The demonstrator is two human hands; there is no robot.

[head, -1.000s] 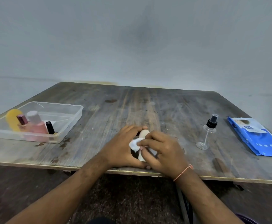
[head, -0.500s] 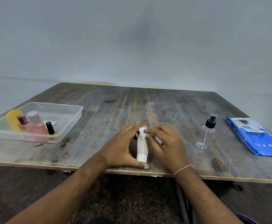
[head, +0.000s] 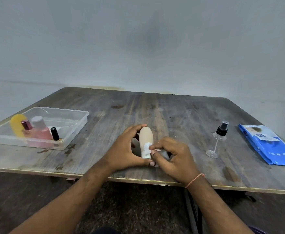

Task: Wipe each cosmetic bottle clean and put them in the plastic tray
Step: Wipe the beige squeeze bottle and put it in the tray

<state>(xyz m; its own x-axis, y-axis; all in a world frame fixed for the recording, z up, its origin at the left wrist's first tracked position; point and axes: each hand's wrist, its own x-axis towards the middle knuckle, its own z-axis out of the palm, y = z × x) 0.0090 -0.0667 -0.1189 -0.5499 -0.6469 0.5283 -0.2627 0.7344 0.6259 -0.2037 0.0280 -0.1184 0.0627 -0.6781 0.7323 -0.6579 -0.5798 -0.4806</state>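
Cosmetic bottle, beige with a white cap [head: 146, 140], stands cap-down near the front edge of the table [head: 172, 112], in the head view. My left hand [head: 124, 153] curls round it, fingers touching its rounded top and thumb lying by the cap. My right hand [head: 173, 157] pinches a small white wipe [head: 147, 146] between thumb and fingertips and presses it on the bottle's lower part, just above the cap. A thin pink thread [head: 195, 179] circles my right wrist.

Off to the left, well apart from my hands, sits the clear plastic tray [head: 74, 123]. Inside it, at its left end, are a yellow bottle [head: 16, 124], a pink bottle with a grey cap [head: 42, 131], a small bottle with a dark red cap [head: 26, 126] and another with a black cap [head: 55, 133]. To the right a clear spray bottle with a black nozzle [head: 218, 139] stands on the table, and beyond it lies a blue wipes packet [head: 270, 147].
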